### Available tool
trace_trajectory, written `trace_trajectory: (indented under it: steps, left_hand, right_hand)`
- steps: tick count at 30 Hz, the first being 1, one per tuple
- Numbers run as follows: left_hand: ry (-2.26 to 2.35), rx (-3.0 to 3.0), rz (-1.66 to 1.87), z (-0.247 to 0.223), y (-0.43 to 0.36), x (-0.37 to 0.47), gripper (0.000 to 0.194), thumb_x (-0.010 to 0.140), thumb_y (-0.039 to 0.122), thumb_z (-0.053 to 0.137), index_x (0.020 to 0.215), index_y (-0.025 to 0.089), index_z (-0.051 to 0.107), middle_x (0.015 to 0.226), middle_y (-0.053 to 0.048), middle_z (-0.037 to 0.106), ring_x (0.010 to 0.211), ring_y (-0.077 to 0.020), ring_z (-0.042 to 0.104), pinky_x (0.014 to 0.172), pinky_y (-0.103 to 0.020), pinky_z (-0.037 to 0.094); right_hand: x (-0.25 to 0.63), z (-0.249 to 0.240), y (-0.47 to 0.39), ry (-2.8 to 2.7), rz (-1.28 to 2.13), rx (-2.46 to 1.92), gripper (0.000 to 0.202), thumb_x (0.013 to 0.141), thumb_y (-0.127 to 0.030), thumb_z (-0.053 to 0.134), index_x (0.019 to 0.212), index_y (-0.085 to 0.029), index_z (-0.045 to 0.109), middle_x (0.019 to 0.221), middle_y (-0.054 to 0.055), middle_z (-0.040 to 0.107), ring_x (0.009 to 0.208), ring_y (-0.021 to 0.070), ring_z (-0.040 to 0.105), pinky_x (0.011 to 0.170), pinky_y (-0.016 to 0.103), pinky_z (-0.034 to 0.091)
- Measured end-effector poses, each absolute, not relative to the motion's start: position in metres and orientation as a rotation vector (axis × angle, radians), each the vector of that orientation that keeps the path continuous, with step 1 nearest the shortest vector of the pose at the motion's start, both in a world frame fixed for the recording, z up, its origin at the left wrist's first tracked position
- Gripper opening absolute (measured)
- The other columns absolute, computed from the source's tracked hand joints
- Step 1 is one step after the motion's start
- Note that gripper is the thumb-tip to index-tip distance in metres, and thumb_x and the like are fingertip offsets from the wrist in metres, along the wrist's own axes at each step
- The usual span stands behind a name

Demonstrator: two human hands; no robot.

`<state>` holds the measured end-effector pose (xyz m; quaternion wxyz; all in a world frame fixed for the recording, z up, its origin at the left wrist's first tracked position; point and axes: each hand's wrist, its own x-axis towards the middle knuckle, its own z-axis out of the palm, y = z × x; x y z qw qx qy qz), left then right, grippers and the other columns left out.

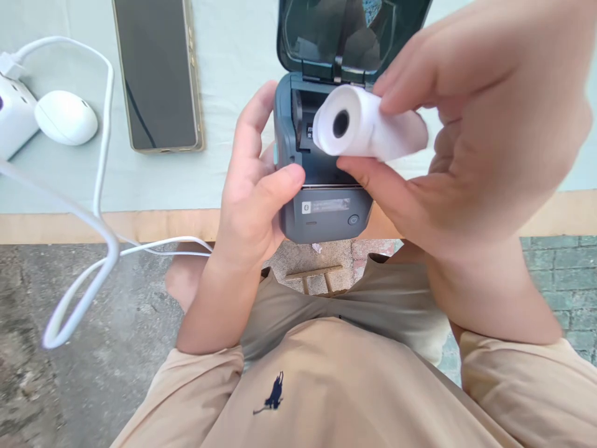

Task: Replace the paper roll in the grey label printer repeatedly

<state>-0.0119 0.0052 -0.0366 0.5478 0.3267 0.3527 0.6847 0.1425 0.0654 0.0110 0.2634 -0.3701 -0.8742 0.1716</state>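
Observation:
A dark grey-blue label printer [321, 214] is held near the table's front edge by my left hand [254, 186], whose fingers and thumb grip its left side. Its dark see-through lid [317, 37] stands open at the back, showing the compartment inside. Between the fingers and thumb of my right hand [476, 124] is a white paper roll [373, 127], tilted, with its hollow end facing left. The roll is over the right part of the open compartment and hides some of it. A power button and a small label show on the printer's front.
A phone [158, 74] lies on the pale tablecloth [237, 37] at the back left. Left of it are a white rounded device [66, 118] and a white box [13, 118] with a plug. A white cable [105, 124] loops over the table's front edge [116, 227].

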Motion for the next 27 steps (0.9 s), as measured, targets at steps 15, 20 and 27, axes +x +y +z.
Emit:
trace_trajectory:
  steps: [15,20,27]
  left_hand:
    - [0.892,0.735,1.482,-0.025,-0.003,-0.016,0.061,0.082,0.029,0.063,0.135,0.022,0.035,0.141,-0.006,0.053,0.143,-0.0302,0.040,0.108,-0.041,0.050]
    - [0.827,0.783,1.639,-0.039,0.001,-0.010,0.053,0.084,0.032,0.060,0.132,0.023,0.039,0.118,-0.006,0.067,0.132,-0.0294,0.054,0.107,-0.045,0.051]
    - [0.984,0.734,1.510,-0.030,-0.002,-0.011,0.062,0.081,0.038,0.063,0.136,0.027,0.037,0.132,-0.006,0.059,0.138,-0.0317,0.047,0.106,-0.045,0.051]
  right_hand:
    - [0.149,0.039,0.070,-2.574,0.367,-0.900,0.025,0.081,-0.021,0.062,0.103,-0.023,0.052,0.103,-0.003,0.063,0.093,0.0120,0.059,0.078,0.028,0.044]
    - [0.143,0.034,0.069,-2.442,0.393,-0.886,0.014,0.083,-0.015,0.052,0.095,-0.020,0.046,0.104,0.003,0.060,0.105,0.0173,0.060,0.083,0.032,0.044]
    - [0.138,0.027,0.066,-2.473,0.277,-0.882,0.014,0.083,-0.010,0.053,0.090,-0.019,0.046,0.103,0.001,0.063,0.102,0.0154,0.061,0.077,0.029,0.044]
